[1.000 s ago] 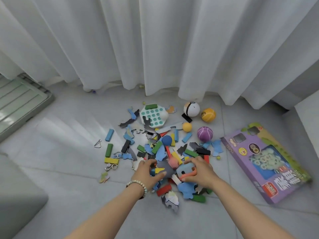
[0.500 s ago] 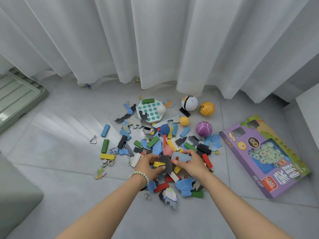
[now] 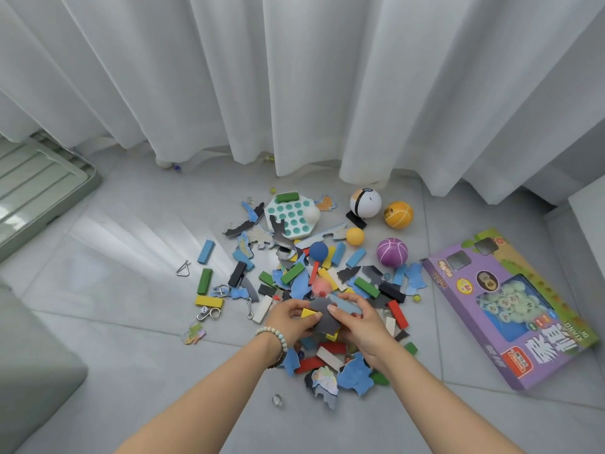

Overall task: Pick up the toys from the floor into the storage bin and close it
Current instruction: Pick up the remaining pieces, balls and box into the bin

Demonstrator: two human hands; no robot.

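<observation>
We judged the task barely begun. Nearly all the toys (image 3: 296,272) lay heaped on the floor (image 3: 124,290), midway between its far edge under the curtain (image 3: 294,77) and its near edge. The heap was blocks, puzzle bits, metal rings and a peg board (image 3: 291,213). A white ball (image 3: 365,202), an orange ball (image 3: 398,214) and a purple ball (image 3: 392,252) sat on the far right side of the heap, and a purple box (image 3: 510,309) lay toward the floor's right edge.

Both hands were in the near side of the heap. The left hand (image 3: 288,317), fingers curled, gripped a small clutch of pieces (image 3: 322,317) with a yellow one among them. The right hand (image 3: 363,326) pinched the same clutch from the other side, thumb over a blue-grey piece. Neither hand was empty or spread wide.

At the floor's left edge lay a pale green slatted thing (image 3: 42,191). We took it for the bin or its lid, but the frame cut it off and we could not tell which.

We saw no toy inside it. By our reckoning this handful had yet to be carried over. After it came the rest of the heap, the balls, the box and strays such as the marble (image 3: 277,400) nearer the near edge. The closing would come last.
</observation>
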